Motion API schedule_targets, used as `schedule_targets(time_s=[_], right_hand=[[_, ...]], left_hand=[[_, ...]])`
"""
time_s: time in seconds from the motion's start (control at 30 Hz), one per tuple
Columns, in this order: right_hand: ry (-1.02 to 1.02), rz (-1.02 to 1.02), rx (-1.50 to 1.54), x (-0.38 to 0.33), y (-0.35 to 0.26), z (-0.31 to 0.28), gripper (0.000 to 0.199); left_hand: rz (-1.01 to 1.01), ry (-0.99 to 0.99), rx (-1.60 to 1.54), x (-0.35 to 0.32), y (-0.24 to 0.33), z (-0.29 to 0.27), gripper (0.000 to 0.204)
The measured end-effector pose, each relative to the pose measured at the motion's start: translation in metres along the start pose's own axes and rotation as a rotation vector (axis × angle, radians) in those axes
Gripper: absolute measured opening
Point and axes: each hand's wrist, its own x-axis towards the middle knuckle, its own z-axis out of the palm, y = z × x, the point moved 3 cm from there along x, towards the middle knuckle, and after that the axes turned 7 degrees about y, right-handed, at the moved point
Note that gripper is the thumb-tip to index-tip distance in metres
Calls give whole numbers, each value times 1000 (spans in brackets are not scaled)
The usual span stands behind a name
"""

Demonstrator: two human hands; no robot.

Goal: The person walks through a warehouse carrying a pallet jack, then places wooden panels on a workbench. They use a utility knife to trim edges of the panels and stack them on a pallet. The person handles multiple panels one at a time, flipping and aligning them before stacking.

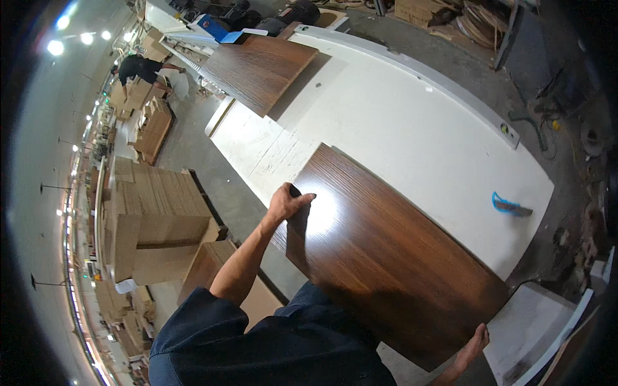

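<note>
A dark brown wood-grain panel [386, 251] lies across the near side of a long white worktable, tilted in view, with its near edge by my body. My left hand [288, 203] grips the panel's left edge, thumb on the glossy top face and the other fingers hidden beneath. At the panel's lower right corner, my right hand [475, 344] holds the edge, fingertips curled up around it. A second wood-grain panel [261, 67] rests at the far end of the table, against a machine with a blue part [215, 27].
The white table [412, 122] has a raised rail [412, 67] along its far side. A dark tool with a blue loop [510, 206] lies on its right end. Stacked brown boards [161, 219] stand on the left. A person [138, 69] bends over farther back. Cables lie on the floor, upper right.
</note>
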Motion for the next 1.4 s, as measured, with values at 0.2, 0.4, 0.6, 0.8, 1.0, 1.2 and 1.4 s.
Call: schedule_targets(time_s=[0.2,0.4,0.6,0.8,1.0,1.2,1.4], right_hand=[[12,37,-60,-48,-43,42,51],[36,-93,-69,-97,-45,120,43],[-119,-108,6,-115,-54,151,40],[-112,-170,133,-100,-35,143,42],[234,-612,-174,-134,-60,149,51],[35,-814,-351,-234,-148,204,47],[-573,-568,233,-315,-169,300,51]], left_hand=[[-8,1,47,37,-40,-20,79],[-68,14,-55,99,-98,-85,76],[-29,-18,18,147,-119,-111,67],[-154,38,-892,296,-131,-97,43],[-415,-2,-1810,392,-90,-85,33],[-332,-88,-1796,317,-93,-107,45],[-504,-194,-1710,105,-73,-103,47]])
